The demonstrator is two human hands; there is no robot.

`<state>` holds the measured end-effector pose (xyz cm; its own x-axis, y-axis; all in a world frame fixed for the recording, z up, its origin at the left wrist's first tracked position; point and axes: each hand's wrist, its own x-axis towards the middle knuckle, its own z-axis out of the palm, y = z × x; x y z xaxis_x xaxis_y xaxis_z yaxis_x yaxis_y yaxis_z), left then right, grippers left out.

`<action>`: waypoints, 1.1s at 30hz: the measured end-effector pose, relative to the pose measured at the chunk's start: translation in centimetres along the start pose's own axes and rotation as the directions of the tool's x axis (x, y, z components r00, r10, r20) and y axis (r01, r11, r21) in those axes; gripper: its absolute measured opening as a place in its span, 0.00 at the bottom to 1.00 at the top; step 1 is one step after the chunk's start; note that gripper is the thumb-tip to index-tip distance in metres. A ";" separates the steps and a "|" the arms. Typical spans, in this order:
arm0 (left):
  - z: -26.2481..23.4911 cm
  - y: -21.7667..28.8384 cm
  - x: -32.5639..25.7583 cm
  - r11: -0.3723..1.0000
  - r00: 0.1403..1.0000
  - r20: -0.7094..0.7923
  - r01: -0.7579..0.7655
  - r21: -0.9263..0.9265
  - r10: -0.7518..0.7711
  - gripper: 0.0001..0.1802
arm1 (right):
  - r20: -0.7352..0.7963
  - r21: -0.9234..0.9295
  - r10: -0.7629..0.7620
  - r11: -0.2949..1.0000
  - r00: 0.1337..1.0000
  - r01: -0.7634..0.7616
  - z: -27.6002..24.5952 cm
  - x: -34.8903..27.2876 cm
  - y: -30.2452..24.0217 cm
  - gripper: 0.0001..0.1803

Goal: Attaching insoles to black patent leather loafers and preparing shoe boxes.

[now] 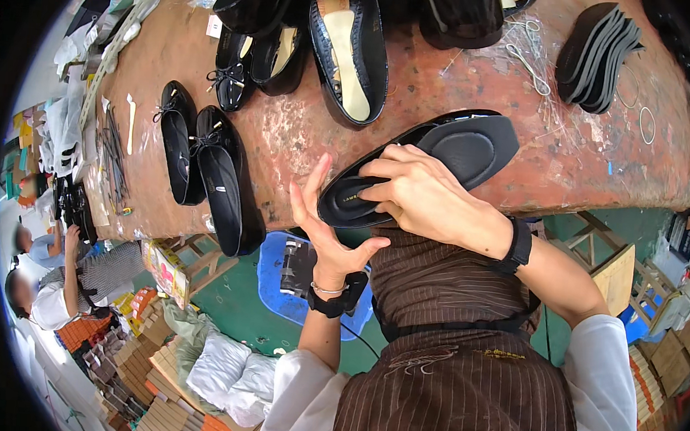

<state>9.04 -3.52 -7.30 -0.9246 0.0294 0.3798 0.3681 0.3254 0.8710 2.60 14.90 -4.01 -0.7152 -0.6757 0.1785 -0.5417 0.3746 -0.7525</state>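
Over the near edge of the bench [463, 88], the right hand [429, 197] grips a black shoe [435, 162], its fingers curled over the shoe's side at the heel end, while the toe end lies on the bench top. The left hand [324, 230] sits just under the heel, fingers spread and open, thumb and palm touching the shoe's lower edge rather than clamping it. The heel end hangs past the bench edge with only the floor below, so if the right fingers slacken while the left stays open, the shoe would likely tip off and drop. The glossy upper looks slippery, which would make such a slide easier. Further in on the bench, just beyond the toe, an open shoe [348, 54] lies with its pale insole up; pushing the held shoe forward could knock it. To the left along the bench, two bow shoes [202, 155] lie side by side near the edge, and a stack of soles [600, 53] sits far right, well apart.
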 end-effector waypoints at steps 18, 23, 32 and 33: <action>-0.9 -0.1 0.4 0.995 0.995 -0.032 0.096 0.031 -0.095 0.10 | 0.203 -0.368 0.034 0.929 0.979 0.044 -0.9 -2.4 -0.7 0.21; 0.3 1.5 0.8 0.985 0.997 -0.017 0.072 0.154 -0.070 0.15 | 0.080 -0.354 0.074 0.934 0.994 -0.041 -1.9 -2.6 -1.1 0.14; 7.5 11.3 0.5 0.807 0.861 0.389 0.042 0.588 -0.328 0.20 | -0.364 0.089 0.519 0.846 0.773 -0.526 -9.4 -1.5 -0.8 0.24; 7.6 11.7 1.0 0.789 0.838 0.410 0.039 0.613 -0.361 0.20 | -0.324 -0.063 0.376 0.907 0.868 -0.417 -9.0 -2.7 -2.5 0.20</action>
<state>11.67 7.53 0.85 -0.9475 0.2950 -0.1238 0.1940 0.8375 0.5108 1.92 21.49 3.03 -0.9678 -0.2395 0.0771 -0.2208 0.6611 -0.7170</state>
